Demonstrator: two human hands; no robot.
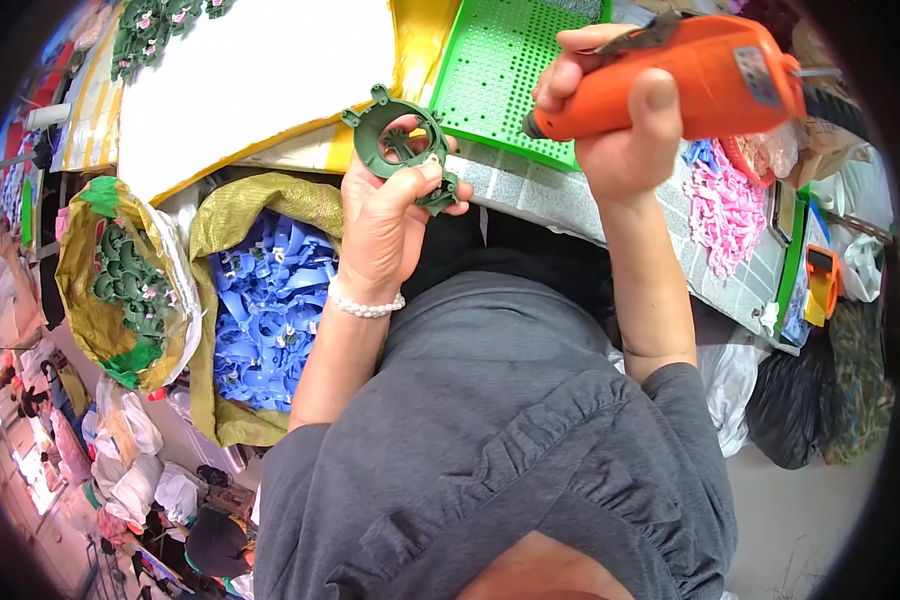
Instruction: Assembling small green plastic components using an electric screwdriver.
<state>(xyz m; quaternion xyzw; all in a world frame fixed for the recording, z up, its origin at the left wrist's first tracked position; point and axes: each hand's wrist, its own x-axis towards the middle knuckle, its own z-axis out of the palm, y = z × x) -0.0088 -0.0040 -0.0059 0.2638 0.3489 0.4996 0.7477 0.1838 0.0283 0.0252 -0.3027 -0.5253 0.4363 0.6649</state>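
My left hand (385, 215) is closed on a dark green plastic part (378, 122) with a round ring opening and small posts. The thumb presses on its lower end. In my right hand (625, 140) is an orange electric screwdriver (670, 85), its black tip pointing left and a dark cord leaving its right end. A gap lies between the tip and the green part. Behind both hands stands a bright green perforated basket (505, 65) on the grey tabletop (540, 190).
Left of me, an olive sack (225, 215) holds blue plastic parts (270, 300); another sack (75, 290) holds green parts (130, 280). More green parts (155, 30) lie on a white surface (255, 90). Small pink parts (725, 215) are piled at right, near an orange-yellow tool (820, 285).
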